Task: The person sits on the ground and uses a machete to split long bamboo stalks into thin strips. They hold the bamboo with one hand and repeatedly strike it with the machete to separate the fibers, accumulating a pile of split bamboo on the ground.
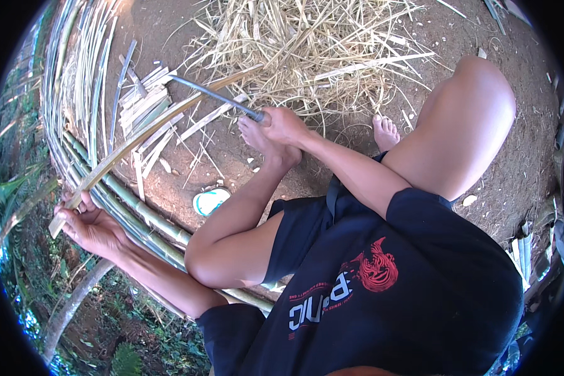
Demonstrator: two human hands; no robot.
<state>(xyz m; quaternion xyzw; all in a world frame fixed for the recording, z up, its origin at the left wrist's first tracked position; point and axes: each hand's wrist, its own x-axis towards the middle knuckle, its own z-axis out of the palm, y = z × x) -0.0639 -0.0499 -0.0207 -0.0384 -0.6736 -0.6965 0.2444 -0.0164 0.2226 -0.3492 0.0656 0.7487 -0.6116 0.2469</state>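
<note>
The long strip (138, 138) runs honey-tan with browner stretches, and the blade (216, 96) crossing it is dark blue-grey. Straw-yellow and cream shavings (307, 53) mottle the far edge of the brown ground (520, 150), which is flecked with off-white chips. Along the ground's left edge, the poles (128, 193) are muted green; near them sits a white round object (211, 202) with teal markings. The black shirt (445, 263) bears a red swirling emblem (380, 268) and white-and-red lettering (319, 301).
</note>
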